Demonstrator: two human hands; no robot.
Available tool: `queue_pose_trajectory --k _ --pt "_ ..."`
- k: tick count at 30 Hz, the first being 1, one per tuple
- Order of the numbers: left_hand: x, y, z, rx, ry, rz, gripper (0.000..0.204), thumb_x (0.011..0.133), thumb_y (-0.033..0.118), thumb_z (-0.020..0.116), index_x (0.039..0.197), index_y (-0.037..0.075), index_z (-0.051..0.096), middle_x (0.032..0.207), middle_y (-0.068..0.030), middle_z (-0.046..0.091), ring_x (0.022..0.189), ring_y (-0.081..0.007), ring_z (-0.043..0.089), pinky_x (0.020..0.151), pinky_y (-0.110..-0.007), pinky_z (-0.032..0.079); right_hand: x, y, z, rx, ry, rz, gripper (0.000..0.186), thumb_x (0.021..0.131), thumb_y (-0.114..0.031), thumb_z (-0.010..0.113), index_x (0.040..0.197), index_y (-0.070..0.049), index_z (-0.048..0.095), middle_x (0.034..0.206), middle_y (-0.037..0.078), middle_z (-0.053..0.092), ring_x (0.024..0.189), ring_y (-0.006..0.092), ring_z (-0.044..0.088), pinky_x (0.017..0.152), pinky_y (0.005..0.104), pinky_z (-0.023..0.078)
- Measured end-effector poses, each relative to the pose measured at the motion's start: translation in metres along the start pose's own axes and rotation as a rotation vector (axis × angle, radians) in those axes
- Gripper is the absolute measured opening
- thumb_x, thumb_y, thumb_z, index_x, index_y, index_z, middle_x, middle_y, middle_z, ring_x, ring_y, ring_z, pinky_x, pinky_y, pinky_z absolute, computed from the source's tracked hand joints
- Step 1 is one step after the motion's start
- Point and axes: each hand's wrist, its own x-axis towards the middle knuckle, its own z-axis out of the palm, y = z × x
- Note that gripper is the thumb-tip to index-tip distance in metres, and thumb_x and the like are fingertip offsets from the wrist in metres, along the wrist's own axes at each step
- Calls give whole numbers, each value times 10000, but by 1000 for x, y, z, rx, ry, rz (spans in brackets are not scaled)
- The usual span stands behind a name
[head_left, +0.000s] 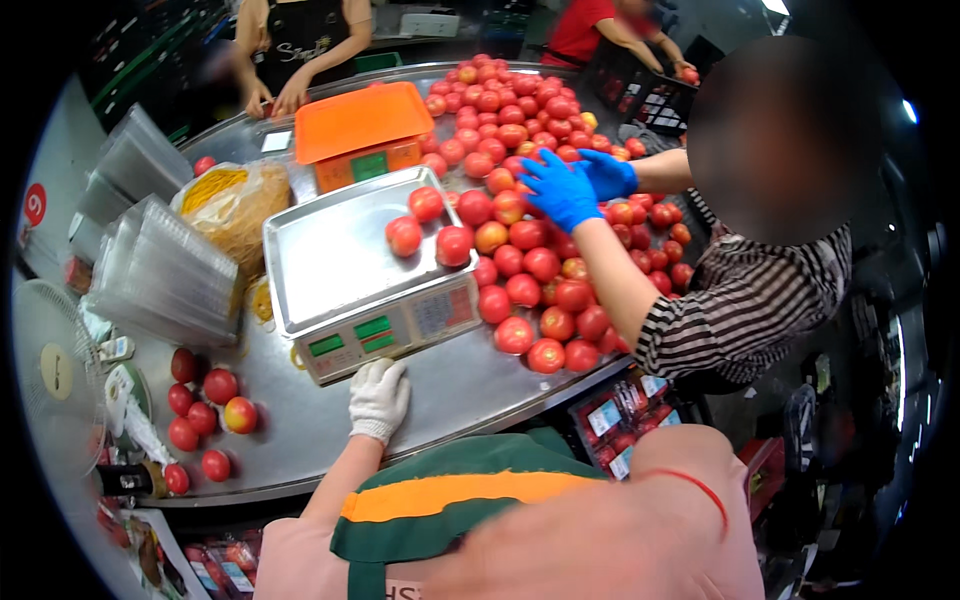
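Observation:
My left hand (380, 398), in a white knit glove, rests open on the steel table (450, 403) against the front of a silver scale (352, 255). Three tomatoes (404, 235) sit on the right part of its pan. My bare right hand (520, 550) is a motion blur low in the view, in front of my green and orange apron (430, 495); its fingers cannot be made out. A big pile of red tomatoes (540, 264) lies right of the scale, and several loose tomatoes (220, 386) lie left of my left hand.
A person in stripes (740, 300) reaches blue gloves (563, 192) over the pile; two others (300, 40) work across the table. An orange scale (362, 122), stacked clear trays (170, 270), a bag (225, 200), a fan (55, 370), a black crate (630, 75) and packed tomatoes (620, 420) surround the workspace.

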Motion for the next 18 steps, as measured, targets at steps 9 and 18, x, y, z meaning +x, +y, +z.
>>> queue_pose_trajectory --k 9,18 --pt "0 3 2 -34 25 -5 167 718 134 638 881 100 629 916 -66 598 915 -279 560 810 -408 444 3 3 7 23 39 -121 347 783 -114 598 1096 28 554 1013 172 607 831 291 608 705 361 495" --pt "6 6 0 -59 70 16 124 697 90 645 819 98 622 885 -60 592 868 -281 560 775 -393 452 -5 28 4 134 15 -147 321 829 -130 556 1083 66 553 992 190 614 759 279 618 655 351 500"
